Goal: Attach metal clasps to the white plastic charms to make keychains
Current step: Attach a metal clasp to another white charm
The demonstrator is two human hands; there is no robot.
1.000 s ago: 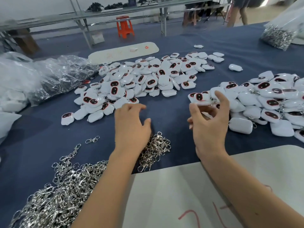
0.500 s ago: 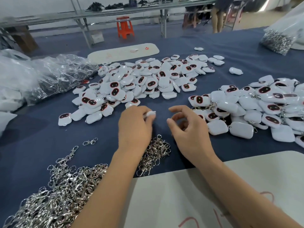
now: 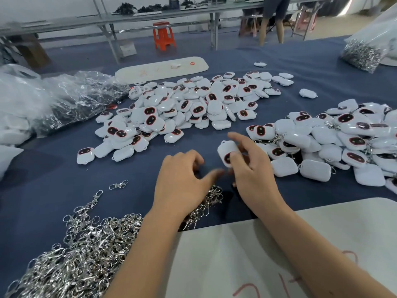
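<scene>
My right hand [image 3: 253, 171] pinches one white plastic charm [image 3: 226, 152] with a dark red-rimmed face, holding it just above the blue cloth. My left hand [image 3: 182, 179] hovers beside it with loosely curled fingers and nothing visible in them, over a small heap of metal clasps [image 3: 207, 203]. A large pile of clasps [image 3: 81, 254] lies at the front left. Bare charms [image 3: 193, 108] are heaped in the middle. At the right lies a heap of charms with clasps among them [image 3: 343, 143].
A white board [image 3: 236, 265] lies under my forearms. Crumpled plastic bags [image 3: 64, 97] sit at the left, and a bag of clasps [image 3: 363, 52] at the far right. A second white board [image 3: 161, 68] lies at the back. Beyond stand an orange stool [image 3: 163, 35] and a person [image 3: 272, 22].
The charm passed from my left hand to my right hand, which now lifts it. My left hand let go and drew back toward the small heap of clasps.
</scene>
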